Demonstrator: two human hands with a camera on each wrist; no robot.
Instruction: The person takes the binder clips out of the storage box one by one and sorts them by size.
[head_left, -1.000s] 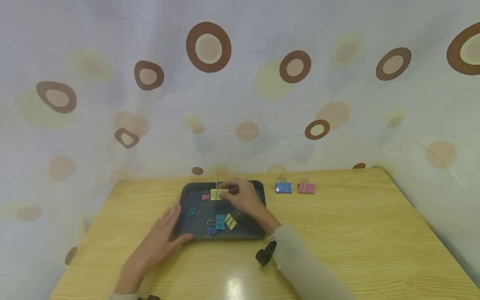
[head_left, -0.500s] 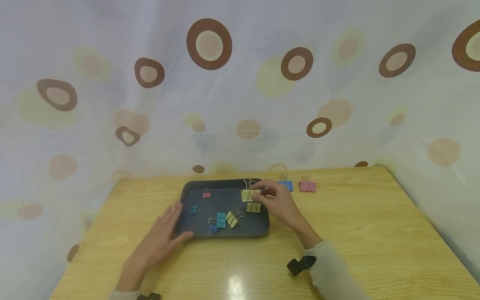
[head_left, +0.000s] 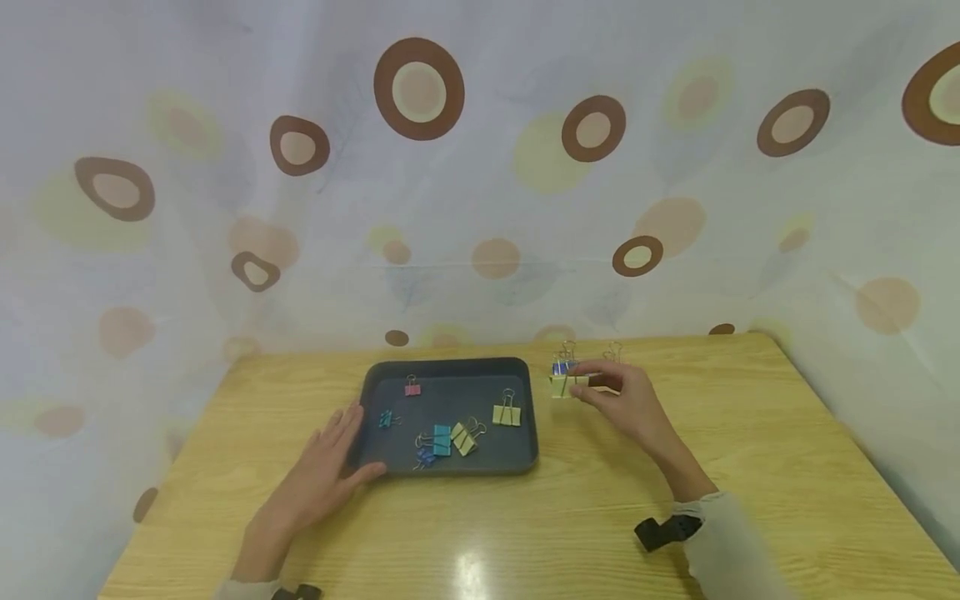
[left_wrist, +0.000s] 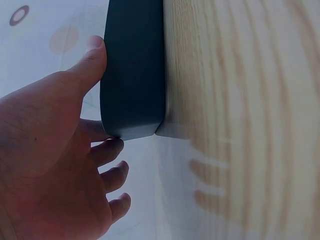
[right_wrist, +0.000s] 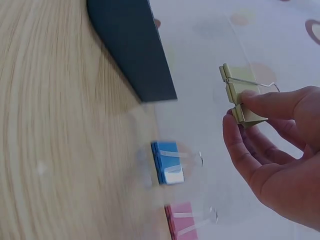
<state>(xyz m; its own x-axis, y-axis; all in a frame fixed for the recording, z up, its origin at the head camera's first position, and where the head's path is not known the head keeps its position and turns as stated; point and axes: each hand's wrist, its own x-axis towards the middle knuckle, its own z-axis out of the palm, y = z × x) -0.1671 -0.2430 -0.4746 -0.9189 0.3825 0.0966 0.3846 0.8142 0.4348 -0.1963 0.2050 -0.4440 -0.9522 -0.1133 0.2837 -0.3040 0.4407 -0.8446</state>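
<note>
We see a wood-grain tabletop (head_left: pixel 750 450) under a dark, round-cornered rectangular plastic tray (head_left: pixel 450 371); no writing is readable anywhere. Our left hand (head_left: pixel 318 483) lies flat at the tray's 8 o'clock corner, fingers straight and slightly apart, thumb on the rim. Our right hand (head_left: pixel 630 400), at the tray's 2 o'clock, pinches one yellow metal binder clip (head_left: pixel 567 385) above the table. Just beyond stand one blue clip (right_wrist: pixel 167 162) and one pink clip (right_wrist: pixel 180 217). Six smaller clips lie in the tray.
</note>
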